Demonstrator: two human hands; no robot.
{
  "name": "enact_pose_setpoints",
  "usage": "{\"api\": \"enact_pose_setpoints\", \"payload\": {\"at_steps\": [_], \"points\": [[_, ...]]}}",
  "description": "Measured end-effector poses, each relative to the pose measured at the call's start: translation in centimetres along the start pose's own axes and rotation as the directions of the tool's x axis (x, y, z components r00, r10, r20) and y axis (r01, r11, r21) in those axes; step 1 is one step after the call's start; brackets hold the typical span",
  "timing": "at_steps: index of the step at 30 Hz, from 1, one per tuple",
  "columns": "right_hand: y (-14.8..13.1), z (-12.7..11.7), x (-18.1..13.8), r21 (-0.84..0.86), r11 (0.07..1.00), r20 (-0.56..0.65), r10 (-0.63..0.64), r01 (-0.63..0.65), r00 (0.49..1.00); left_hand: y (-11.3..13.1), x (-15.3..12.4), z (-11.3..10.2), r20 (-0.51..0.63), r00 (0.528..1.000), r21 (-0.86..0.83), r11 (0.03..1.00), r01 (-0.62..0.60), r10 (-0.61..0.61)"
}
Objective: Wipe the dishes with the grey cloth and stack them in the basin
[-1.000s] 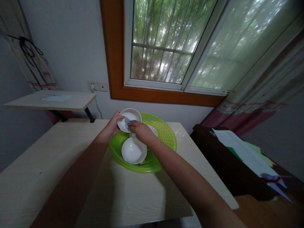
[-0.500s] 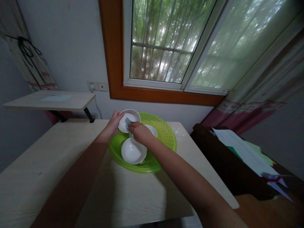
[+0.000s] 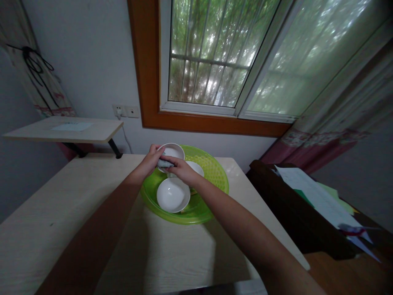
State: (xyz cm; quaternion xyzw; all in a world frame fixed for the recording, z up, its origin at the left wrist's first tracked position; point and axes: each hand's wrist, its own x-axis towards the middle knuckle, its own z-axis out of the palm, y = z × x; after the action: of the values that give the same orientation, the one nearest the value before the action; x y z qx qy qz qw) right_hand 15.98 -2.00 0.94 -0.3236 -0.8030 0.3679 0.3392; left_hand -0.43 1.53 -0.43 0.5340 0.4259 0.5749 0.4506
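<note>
Here the left hand [image 3: 152, 159] has its fingers clamped on a bowl [image 3: 174, 151]; the right hand's [image 3: 181, 169] fingers pinch a cloth [image 3: 165, 163] at its near side. Below the fingers lies a second bowl [image 3: 173, 195], beside them a third bowl [image 3: 196, 166], both in a basin [image 3: 196, 216] on the table [image 3: 181, 254].

Three bowls [image 3: 173, 195] — one cloth [image 3: 166, 164]

Wht bowl [image 3: 174, 151]: round, plain, and it's up, held at its L rim, tipped w/ the inside showing; far side, just L of ctr.
Gry cloth [image 3: 165, 163]: pale, small, bunched, right there at the bowl's near rim, partly hidden; inside vs. outside of rim, can't tell.
</note>
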Motion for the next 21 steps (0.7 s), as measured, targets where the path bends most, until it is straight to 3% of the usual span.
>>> {"api": "enact_pose_setpoints", "payload": {"at_steps": [4,8,11,15,18,21], "points": [[0.4,-0.1,-0.4,-0.032,0.998,0.058,-0.059,0.061,0.997,-0.4,0.3,-0.1,-0.063,0.998,0.024,1.0,-0.002,0.004],[0.2,-0.5,-0.9,-0.289,0.952,0.124,-0.068,0.102,0.99,-0.4,0.5,-0.1,-0.11,0.994,-0.039,0.999,0.016,-0.02],[-0.2,-1.1,-1.1,-0.519,0.852,0.133,0.001,0.068,0.991,-0.2,0.5,0.0,-0.069,0.997,-0.086,0.996,0.025,-0.031],[-0.9,-1.6,-1.3,-0.767,0.637,0.115,0.007,0.084,0.993,-0.2,0.6,-0.1,0.013,1.0,-0.072,0.997,-0.012,0.013],[-1.4,-1.6,-1.6,-0.856,0.513,0.058,-0.035,0.068,0.998,-0.5,0.7,-0.2,0.021,0.999,-0.066,0.997,-0.046,0.048],[-1.4,-1.3,-1.8,-0.882,0.471,0.016,-0.035,0.031,0.999,-0.9,0.8,-0.2,0.025,0.997,-0.055,0.996,-0.067,0.069]]}}
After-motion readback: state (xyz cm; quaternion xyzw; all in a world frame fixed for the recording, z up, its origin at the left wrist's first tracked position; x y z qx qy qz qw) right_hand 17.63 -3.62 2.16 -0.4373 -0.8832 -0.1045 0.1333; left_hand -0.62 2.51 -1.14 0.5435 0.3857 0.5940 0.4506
